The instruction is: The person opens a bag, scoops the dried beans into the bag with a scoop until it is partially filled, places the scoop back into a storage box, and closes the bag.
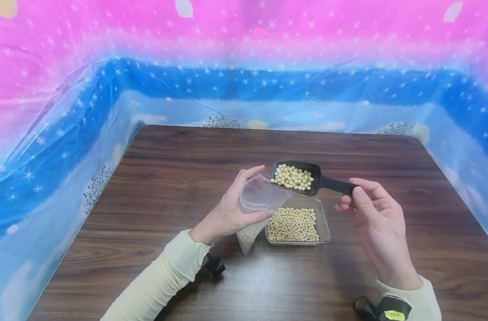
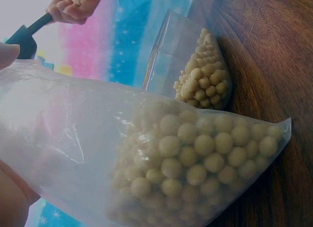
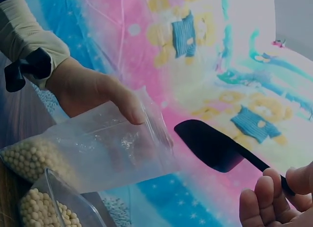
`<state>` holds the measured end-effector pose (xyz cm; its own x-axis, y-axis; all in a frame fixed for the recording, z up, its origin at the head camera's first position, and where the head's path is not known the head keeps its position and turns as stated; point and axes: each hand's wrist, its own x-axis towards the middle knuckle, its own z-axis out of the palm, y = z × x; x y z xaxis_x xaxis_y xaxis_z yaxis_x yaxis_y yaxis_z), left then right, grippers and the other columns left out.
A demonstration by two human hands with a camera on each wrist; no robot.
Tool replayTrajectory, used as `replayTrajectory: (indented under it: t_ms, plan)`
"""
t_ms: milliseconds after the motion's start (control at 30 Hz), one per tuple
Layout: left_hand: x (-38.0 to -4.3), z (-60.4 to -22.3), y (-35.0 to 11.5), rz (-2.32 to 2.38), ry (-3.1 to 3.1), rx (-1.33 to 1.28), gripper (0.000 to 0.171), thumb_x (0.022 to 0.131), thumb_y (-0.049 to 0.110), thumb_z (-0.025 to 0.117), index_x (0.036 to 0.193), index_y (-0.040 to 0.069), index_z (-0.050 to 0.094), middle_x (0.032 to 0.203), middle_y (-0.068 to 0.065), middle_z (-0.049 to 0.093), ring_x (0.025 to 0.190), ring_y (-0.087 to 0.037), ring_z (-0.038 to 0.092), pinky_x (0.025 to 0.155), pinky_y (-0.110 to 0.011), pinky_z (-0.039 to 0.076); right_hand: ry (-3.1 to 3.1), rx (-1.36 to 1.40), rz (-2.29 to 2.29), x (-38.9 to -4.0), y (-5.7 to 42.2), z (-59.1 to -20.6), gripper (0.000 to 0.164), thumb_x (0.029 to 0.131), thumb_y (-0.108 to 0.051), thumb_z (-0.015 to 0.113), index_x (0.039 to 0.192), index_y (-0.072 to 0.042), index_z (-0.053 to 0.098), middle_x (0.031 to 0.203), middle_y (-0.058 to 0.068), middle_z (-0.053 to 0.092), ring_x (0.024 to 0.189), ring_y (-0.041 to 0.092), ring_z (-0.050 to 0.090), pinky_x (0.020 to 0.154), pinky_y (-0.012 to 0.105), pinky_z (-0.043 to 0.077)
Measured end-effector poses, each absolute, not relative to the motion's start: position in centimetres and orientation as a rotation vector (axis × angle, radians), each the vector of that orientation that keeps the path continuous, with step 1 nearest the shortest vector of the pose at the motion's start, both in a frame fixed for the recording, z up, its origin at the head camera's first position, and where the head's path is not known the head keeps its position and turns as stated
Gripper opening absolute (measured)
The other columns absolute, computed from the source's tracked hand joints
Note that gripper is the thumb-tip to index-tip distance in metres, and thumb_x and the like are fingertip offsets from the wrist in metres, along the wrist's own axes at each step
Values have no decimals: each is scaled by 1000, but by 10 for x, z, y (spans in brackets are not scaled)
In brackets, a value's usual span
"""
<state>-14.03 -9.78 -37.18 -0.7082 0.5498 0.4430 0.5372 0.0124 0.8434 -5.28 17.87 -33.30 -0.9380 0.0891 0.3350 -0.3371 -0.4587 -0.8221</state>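
My left hand (image 1: 224, 211) holds a clear plastic bag (image 2: 73, 124) near its mouth, which gapes between thumb and fingers. Pale round soybeans (image 2: 205, 153) fill the bag's lower end, which reaches down to the table. My right hand (image 1: 382, 227) grips the handle of a black scoop (image 1: 335, 184). A heap of soybeans (image 1: 294, 177) sits in the scoop, whose front edge is at the bag's mouth in the head view. Below the scoop stands a clear rectangular container (image 1: 325, 225) with a layer of soybeans in it, beside the bag.
The brown wood-grain table (image 1: 167, 178) extends around the bag and container. A pink and blue patterned cloth (image 1: 244, 84) rises along its back and sides. Black devices are strapped at both wrists, over cream sleeves (image 1: 159, 276).
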Motion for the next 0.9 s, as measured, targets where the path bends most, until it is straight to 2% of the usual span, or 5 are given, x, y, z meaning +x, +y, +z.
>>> replayTrajectory:
  t_ms: [200,400,600,900]
  plan:
    - [-129,-354,-98,1839,2234,1172,84,78,3,79,147,8,31,126,-10,47,117,-28,48,103,-52,41,-1513,384,2391,-50,174,-329,26,99,7,44,122,14,52,88,14,67,81,19,66,78,31,57]
    - [-122,-341,-98,1840,2234,1203,81,77,-2,77,144,-1,32,122,-15,48,114,-31,48,101,-52,43,-1648,256,2265,-48,171,-324,29,99,1,49,124,16,48,86,9,67,79,16,65,77,29,57]
    - [-121,-340,-98,1866,2193,1177,80,78,-2,77,144,0,32,123,-18,47,112,-36,49,95,-55,47,-1609,321,2269,-46,170,-322,29,98,5,48,124,19,46,88,11,66,80,18,65,77,30,57]
    - [-121,-340,-98,1849,2220,1195,80,78,-2,77,144,0,32,122,-17,49,113,-34,49,98,-55,44,-1651,299,2179,-42,169,-317,28,97,6,49,122,19,47,91,12,67,79,18,68,76,30,58]
